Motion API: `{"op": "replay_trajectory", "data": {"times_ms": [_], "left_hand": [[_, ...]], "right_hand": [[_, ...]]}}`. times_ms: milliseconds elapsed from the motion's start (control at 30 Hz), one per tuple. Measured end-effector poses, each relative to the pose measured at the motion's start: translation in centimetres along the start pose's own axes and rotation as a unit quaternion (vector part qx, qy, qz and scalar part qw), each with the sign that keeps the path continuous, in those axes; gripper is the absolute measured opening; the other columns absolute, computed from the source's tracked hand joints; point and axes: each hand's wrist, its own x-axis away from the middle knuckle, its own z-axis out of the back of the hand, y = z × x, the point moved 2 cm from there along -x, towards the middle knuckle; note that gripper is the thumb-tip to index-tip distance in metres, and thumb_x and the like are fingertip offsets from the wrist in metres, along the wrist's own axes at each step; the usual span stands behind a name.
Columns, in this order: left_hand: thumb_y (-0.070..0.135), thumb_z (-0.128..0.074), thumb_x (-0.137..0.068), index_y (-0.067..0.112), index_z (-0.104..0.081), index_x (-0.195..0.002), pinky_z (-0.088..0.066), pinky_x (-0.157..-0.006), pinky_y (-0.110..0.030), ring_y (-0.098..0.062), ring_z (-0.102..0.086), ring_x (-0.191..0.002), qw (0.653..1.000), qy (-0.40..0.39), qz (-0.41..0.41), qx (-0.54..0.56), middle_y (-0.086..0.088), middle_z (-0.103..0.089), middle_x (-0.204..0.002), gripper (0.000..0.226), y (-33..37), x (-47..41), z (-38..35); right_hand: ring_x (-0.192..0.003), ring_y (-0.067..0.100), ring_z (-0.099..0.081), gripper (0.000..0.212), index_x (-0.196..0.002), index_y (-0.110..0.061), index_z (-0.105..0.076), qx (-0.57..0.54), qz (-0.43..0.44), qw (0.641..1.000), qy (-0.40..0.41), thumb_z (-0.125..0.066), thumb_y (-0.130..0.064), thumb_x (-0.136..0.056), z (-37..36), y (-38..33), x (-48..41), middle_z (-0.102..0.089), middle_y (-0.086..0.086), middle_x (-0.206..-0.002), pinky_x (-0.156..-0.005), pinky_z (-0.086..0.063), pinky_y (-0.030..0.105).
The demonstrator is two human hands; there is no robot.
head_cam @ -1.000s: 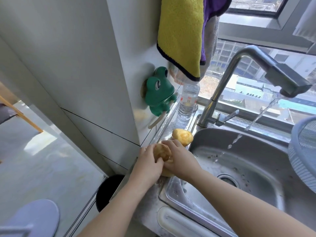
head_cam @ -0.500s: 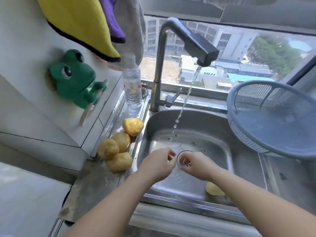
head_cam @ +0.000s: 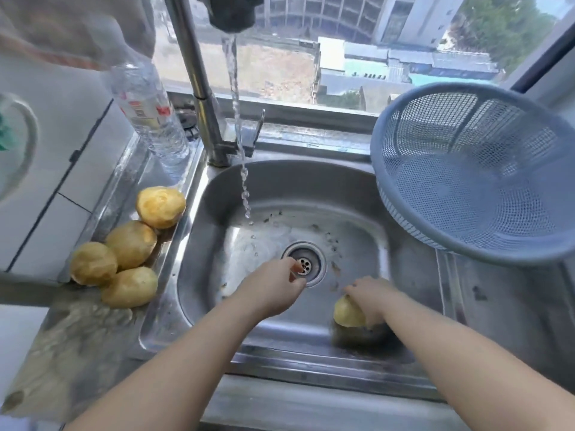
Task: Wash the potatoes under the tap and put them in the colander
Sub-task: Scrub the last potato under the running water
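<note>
My right hand (head_cam: 370,293) curls over the potato (head_cam: 347,314) at the sink's (head_cam: 199,219) five o'clock corner (axis hidden). The tap stream (head_cam: 245,191) falls at eleven o'clock from it. Whether the left hand (head_cam: 273,287) holds anything, I cannot tell.

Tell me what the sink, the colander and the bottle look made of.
Sink: probably stainless steel, grey and shiny with reflections. Colander: seemingly matte blue-grey plastic, moulded mesh walls. Bottle: clear plastic, likely; you see through it, printed label.
</note>
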Motion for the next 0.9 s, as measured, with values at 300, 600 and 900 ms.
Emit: {"op": "replay_trajectory", "data": {"times_ms": [300, 600, 900], "left_hand": [[0.030, -0.048, -0.095, 0.019, -0.054, -0.128, -0.044, -0.087, -0.025, -0.016, -0.057, -0.108, 0.996, 0.002, 0.035, 0.078, 0.000, -0.061, -0.123, 0.035, -0.3, -0.8, -0.3], [0.046, -0.034, -0.101, 0.024, -0.049, -0.128, -0.052, -0.080, -0.038, -0.018, -0.059, -0.102, 0.816, 0.019, 0.123, 0.565, 0.002, -0.059, -0.119, 0.038, -0.7, 1.1, 2.3], [0.040, -0.044, -0.099, 0.023, -0.055, -0.126, -0.055, -0.073, -0.042, -0.030, -0.061, -0.107, 0.703, 0.099, 0.065, 0.701, -0.012, -0.063, -0.119, 0.034, -0.6, 2.5, 5.8]], "right_hand": [[-0.105, 0.023, -0.061, 0.062, -0.113, -0.025, -0.050, -0.127, -0.008, 0.989, 0.076, -0.077, -0.045, -0.061, 0.3, -0.2, 0.2, -0.062, -0.001, -0.117, -0.082, -0.048, 0.030], [-0.101, 0.014, -0.063, 0.066, -0.122, -0.020, -0.047, -0.696, 0.064, 0.694, 0.170, -0.068, -0.060, -0.074, 10.8, -6.2, 5.1, -0.062, -0.001, -0.114, -0.080, -0.053, 0.030], [-0.129, 0.021, -0.036, 0.052, -0.140, -0.009, -0.034, -0.665, 0.033, 0.674, 0.319, -0.032, -0.043, -0.100, 16.5, -11.4, 7.3, -0.036, 0.006, -0.134, -0.104, -0.027, 0.029]]}}
